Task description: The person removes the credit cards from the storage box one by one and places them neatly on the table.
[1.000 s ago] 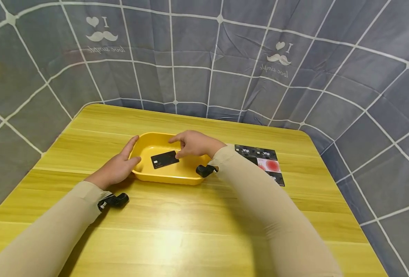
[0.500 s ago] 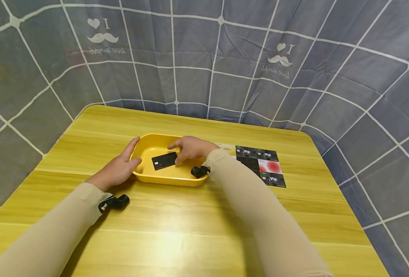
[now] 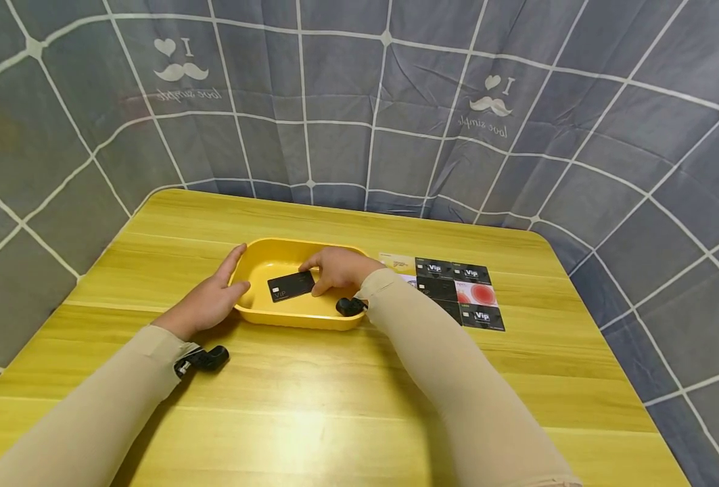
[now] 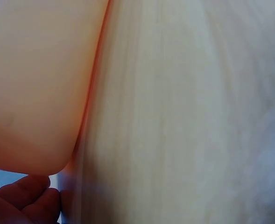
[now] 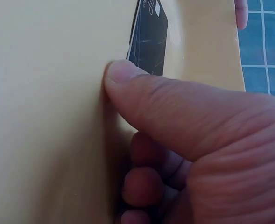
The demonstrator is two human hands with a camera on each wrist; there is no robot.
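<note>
A black VIP card (image 3: 289, 287) lies in the yellow plastic tray (image 3: 298, 320), its chip end to the left. My right hand (image 3: 339, 267) reaches into the tray and pinches the card's right end, index finger at the far edge and thumb at the near corner. In the right wrist view the thumb (image 5: 123, 72) meets the edge of the black card (image 5: 149, 42), and the other fingers are curled. Whether several cards are stacked there I cannot tell. My left hand (image 3: 210, 297) holds the tray's left wall, its thumb over the rim and its fingers outside.
Right of the tray, several cards lie edge to edge on the wooden table (image 3: 310, 406): black VIP cards (image 3: 481, 316), a pink-and-red card (image 3: 476, 293) and a yellow card (image 3: 398, 262). My right forearm hides part of them. A grey checked curtain (image 3: 335, 88) hangs behind the table.
My right thumb and index finger have drawn closer together at the card's right end. The card and the left hand have barely shifted in view.
</note>
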